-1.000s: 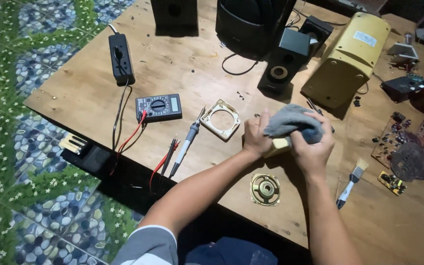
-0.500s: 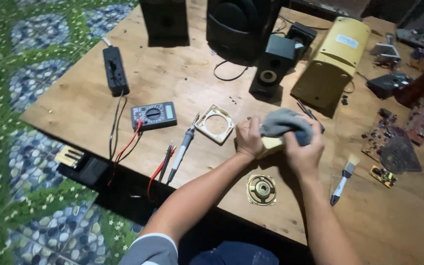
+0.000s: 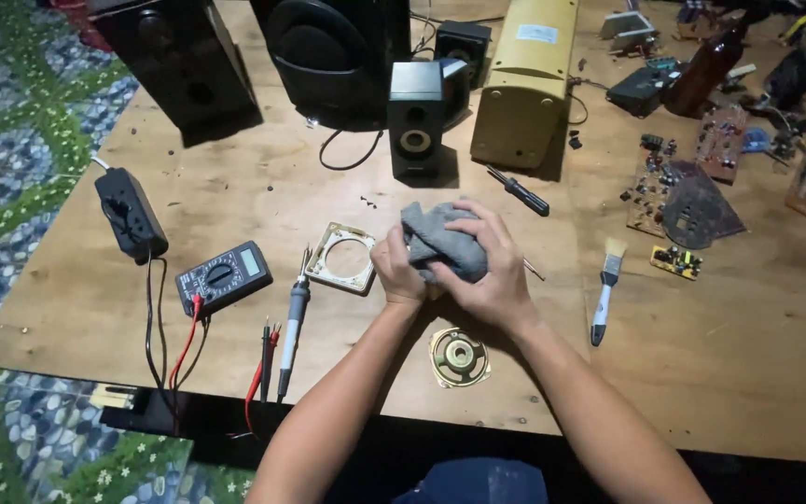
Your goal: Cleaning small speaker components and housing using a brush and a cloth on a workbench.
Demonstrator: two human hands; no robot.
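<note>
1. Grey cloth (image 3: 440,245) sits bunched between both hands, just above the wooden surface (image 3: 235,187) near its front middle; whatever small part it wraps is hidden, so I cannot tell its shape.
2. Right hand (image 3: 487,271) curls over the top of the cloth with its fingers closed down on it; the left hand (image 3: 398,273) clamps the cloth's near-left side, thumb and fingers pressed in. Neither is spread.
3. To wipe well, I judge the left hand should act as the anchor while the right does the rubbing, in short strokes, so that the wrapped piece does not slip out.
4. Keep the bundle low over the surface: a dropped part would land near the round speaker driver (image 3: 459,357) just in front of the wrists, or the square pale frame (image 3: 340,258) just beside the left hand.
5. Mind the soldering iron (image 3: 293,317) and the red and black probe leads (image 3: 263,369) to the left; elbows swinging wide could drag them, and with them the multimeter (image 3: 223,276).
6. A small brush (image 3: 605,285) lies to the right, close by for dust in corners the cloth cannot reach.
</note>
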